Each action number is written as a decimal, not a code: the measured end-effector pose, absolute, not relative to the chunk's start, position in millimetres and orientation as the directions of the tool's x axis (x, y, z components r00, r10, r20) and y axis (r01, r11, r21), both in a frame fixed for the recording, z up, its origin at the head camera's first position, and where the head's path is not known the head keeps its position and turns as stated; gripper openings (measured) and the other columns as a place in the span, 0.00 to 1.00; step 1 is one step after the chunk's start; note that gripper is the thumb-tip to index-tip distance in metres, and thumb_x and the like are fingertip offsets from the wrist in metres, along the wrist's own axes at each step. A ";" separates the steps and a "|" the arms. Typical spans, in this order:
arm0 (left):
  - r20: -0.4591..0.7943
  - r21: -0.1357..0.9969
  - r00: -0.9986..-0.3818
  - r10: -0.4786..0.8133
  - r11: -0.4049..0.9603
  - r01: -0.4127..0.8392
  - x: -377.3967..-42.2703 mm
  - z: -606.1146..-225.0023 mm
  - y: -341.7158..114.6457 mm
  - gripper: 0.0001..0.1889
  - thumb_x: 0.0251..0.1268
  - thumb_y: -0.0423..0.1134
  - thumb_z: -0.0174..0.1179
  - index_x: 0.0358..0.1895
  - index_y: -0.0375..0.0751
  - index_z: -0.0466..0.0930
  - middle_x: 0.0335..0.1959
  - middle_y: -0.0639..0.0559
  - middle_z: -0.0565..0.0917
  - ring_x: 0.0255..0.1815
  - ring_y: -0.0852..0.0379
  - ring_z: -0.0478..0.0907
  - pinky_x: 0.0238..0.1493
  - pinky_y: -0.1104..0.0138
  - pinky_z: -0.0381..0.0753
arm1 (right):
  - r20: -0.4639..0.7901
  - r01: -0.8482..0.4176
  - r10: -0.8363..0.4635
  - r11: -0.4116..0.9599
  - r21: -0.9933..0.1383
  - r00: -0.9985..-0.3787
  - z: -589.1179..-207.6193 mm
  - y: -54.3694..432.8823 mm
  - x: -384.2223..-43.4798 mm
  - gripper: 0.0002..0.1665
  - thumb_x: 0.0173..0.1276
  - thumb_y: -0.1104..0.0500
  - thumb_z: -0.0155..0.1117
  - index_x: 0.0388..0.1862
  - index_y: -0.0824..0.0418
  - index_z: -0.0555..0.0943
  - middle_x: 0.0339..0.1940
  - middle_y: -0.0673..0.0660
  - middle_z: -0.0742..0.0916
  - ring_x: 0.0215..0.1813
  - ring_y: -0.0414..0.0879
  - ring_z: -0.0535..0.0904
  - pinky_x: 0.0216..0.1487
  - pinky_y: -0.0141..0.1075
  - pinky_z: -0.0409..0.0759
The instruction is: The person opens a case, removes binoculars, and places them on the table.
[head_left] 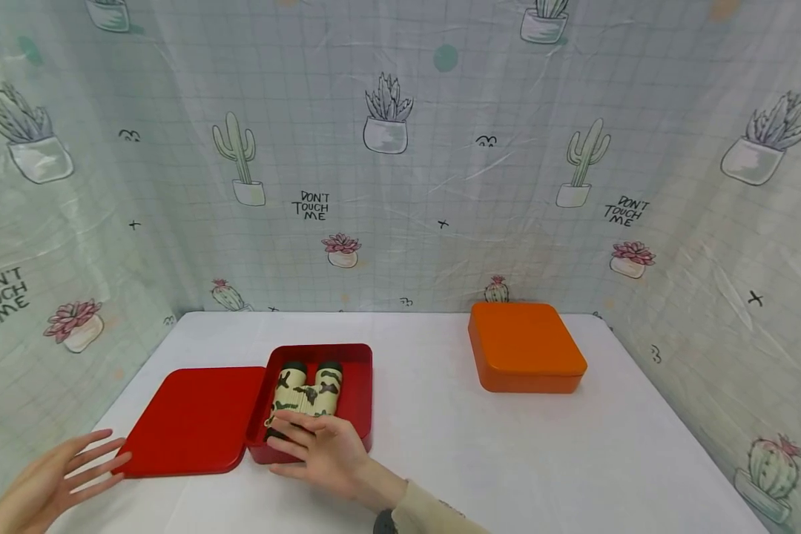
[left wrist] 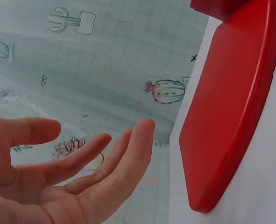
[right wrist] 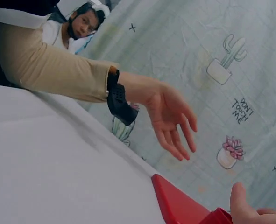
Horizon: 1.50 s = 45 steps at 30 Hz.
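Nearest my head camera, the beige sleeve [head_left: 434,512] comes in at the bottom of the frame, right of middle, and leads to my right hand [head_left: 334,452]. I see this grip as released: the fingers are spread and reach left across the near side of the red box, with nothing clasped. Whether they touch what lies inside, I cannot tell. My left hand [head_left: 60,475] is at the lower left, its grip also released — fingers apart, and from the left wrist view I see it well clear of the red lid [head_left: 193,423]. That lid lies flat on the white bench [head_left: 507,460], left of centre, just beside the red box [head_left: 359,393]. Inside the box, low and slightly left of centre, I have the camouflage binoculars [head_left: 307,399], dark ends toward the top of the frame; my right hand covers part of their near end. Farther off, right of centre, sits an orange box [head_left: 526,341]. Behind everything hangs the cactus-print backdrop [head_left: 440,178], lettered "DON'T TOUCH ME" in several places.
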<state>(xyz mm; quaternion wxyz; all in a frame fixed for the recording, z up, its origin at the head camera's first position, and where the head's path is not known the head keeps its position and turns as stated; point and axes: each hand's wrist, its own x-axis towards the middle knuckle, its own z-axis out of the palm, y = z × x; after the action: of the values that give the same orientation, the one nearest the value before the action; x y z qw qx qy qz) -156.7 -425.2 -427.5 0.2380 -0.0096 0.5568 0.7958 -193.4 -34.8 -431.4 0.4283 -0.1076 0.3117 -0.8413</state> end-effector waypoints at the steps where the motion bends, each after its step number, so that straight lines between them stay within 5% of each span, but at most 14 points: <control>1: -0.243 0.895 -0.892 0.381 -0.267 -0.358 -155.4 -424.0 -420.1 0.23 0.72 0.47 0.26 0.41 0.61 0.77 0.41 0.64 0.81 0.44 0.56 0.80 0.48 0.56 0.78 | -0.080 0.643 -0.784 -0.441 -0.626 -0.616 -430.8 -32.1 -194.7 0.32 0.63 0.53 0.40 0.67 0.58 0.59 0.72 0.58 0.55 0.69 0.52 0.56 0.70 0.52 0.49; 8: -0.160 0.971 -0.947 0.279 -0.127 -0.202 -152.6 -409.6 -393.5 0.21 0.73 0.43 0.28 0.43 0.64 0.76 0.41 0.68 0.81 0.41 0.61 0.81 0.41 0.65 0.81 | -0.046 0.573 -0.755 -0.454 -0.682 -0.654 -428.6 -16.2 -202.7 0.32 0.63 0.53 0.40 0.67 0.59 0.59 0.72 0.60 0.53 0.71 0.55 0.54 0.70 0.51 0.51; 21: -0.217 0.951 -0.971 0.102 0.247 -0.186 -153.2 -398.5 -341.4 0.12 0.71 0.47 0.34 0.41 0.71 0.69 0.37 0.75 0.78 0.38 0.67 0.80 0.38 0.72 0.81 | -0.060 0.467 -0.724 -0.377 -0.800 -0.688 -426.5 -0.5 -217.0 0.31 0.64 0.54 0.39 0.67 0.59 0.58 0.72 0.61 0.54 0.68 0.53 0.59 0.69 0.48 0.57; 24: -0.219 0.918 -0.971 0.094 0.358 -0.173 -155.0 -396.5 -326.1 0.13 0.71 0.48 0.34 0.51 0.60 0.68 0.40 0.71 0.78 0.39 0.68 0.80 0.39 0.71 0.80 | -0.057 0.432 -0.706 -0.365 -0.825 -0.706 -427.4 2.2 -220.0 0.30 0.64 0.55 0.39 0.66 0.60 0.59 0.71 0.62 0.56 0.68 0.55 0.59 0.68 0.48 0.58; 29: -0.193 0.830 -0.981 0.035 0.538 -0.144 -156.3 -390.9 -295.9 0.27 0.70 0.48 0.38 0.61 0.28 0.56 0.52 0.38 0.75 0.42 0.57 0.80 0.41 0.64 0.81 | -0.059 0.362 -0.672 -0.320 -0.876 -0.739 -430.2 5.9 -225.1 0.28 0.65 0.55 0.40 0.64 0.61 0.62 0.70 0.62 0.59 0.67 0.56 0.60 0.66 0.47 0.62; 35: 0.013 0.719 -1.000 -0.013 0.695 0.000 -158.1 -389.4 -261.7 0.22 0.68 0.44 0.44 0.58 0.32 0.63 0.53 0.31 0.73 0.44 0.44 0.78 0.36 0.62 0.82 | -0.055 0.254 -0.620 -0.238 -0.937 -0.782 -433.8 7.7 -227.7 0.27 0.64 0.56 0.42 0.62 0.62 0.63 0.67 0.61 0.63 0.65 0.54 0.62 0.62 0.46 0.67; 45: 0.352 0.574 -0.935 0.051 0.777 0.259 -175.9 -387.1 -235.0 0.18 0.64 0.37 0.50 0.54 0.33 0.68 0.51 0.37 0.75 0.47 0.42 0.74 0.42 0.50 0.78 | 0.029 0.007 -0.549 -0.064 -0.998 -0.835 -426.7 11.4 -231.4 0.23 0.64 0.61 0.45 0.58 0.66 0.68 0.60 0.67 0.70 0.58 0.57 0.68 0.57 0.45 0.73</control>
<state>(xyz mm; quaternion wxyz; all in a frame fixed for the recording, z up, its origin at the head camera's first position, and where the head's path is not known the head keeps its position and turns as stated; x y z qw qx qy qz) -175.9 -235.0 -387.1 -0.1603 0.0834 0.9288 0.3234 -231.4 11.4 -426.7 0.1989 -0.2069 0.6547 -0.6993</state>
